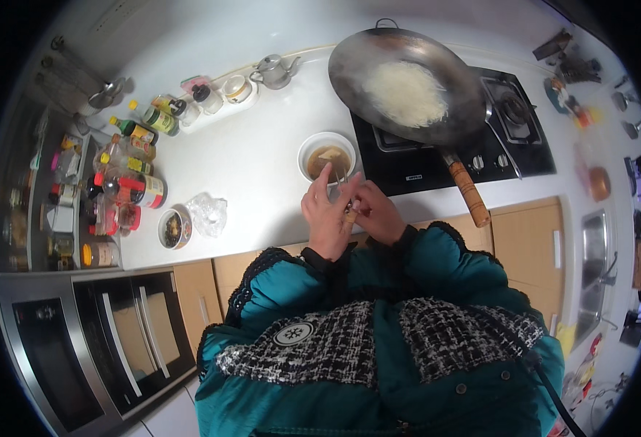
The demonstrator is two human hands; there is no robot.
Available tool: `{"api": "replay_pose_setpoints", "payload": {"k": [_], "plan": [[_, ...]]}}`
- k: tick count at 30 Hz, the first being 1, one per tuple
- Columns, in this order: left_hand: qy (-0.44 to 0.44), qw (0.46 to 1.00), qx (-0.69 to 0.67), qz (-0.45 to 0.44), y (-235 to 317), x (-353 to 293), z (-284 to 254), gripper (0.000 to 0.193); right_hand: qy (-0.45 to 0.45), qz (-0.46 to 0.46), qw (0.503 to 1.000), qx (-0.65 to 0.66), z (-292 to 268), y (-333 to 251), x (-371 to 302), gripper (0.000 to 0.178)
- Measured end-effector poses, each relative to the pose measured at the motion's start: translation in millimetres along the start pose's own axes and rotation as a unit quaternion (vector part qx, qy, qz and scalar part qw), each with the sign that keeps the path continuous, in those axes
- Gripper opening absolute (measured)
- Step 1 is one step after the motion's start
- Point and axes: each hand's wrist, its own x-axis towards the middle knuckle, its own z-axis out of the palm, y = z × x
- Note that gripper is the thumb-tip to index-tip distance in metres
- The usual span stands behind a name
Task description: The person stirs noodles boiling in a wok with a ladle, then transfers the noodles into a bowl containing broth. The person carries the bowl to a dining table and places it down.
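My left hand (327,215) and my right hand (380,215) come together at the counter's front edge, just below a white bowl (305,162). Brown liquid with a pale piece fills part of that bowl. Thin light-coloured sticks or handles (343,177) show between my hands and the bowl; I cannot tell their kind. The fingers of both hands are bent and meet around something small, mostly hidden. Right of the bowl, a large wok (349,91) sits on the black gas stove, holding a mound of pale noodle-like strands (408,93) with steam above it.
The wok's wooden handle (469,191) juts toward me, right of my hands. A long metal utensil (501,138) lies on the stove (422,167). A small bowl (175,229), a clear plastic bag (208,215), bottles (132,188), seasoning jars (207,98) and a metal kettle (272,73) stand left.
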Motion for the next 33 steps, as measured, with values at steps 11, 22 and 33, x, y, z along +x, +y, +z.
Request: {"api": "replay_pose_setpoints", "payload": {"k": [11,22,33], "plan": [[0.034,0.992,-0.124,-0.005,-50,-12,2,0.062,0.121,0.062,0.991,-0.008,6,-18,7,0.008],[-0.148,0.813,-0.449,-0.341,-103,-19,37,0.041,0.157,0.052,0.986,0.022,-22,-35,-7,0.025],[-0.18,0.751,-0.465,-0.433,-115,13,62,0.043,0.198,0.064,0.967,0.149,-56,-98,-22,0.029]]}}
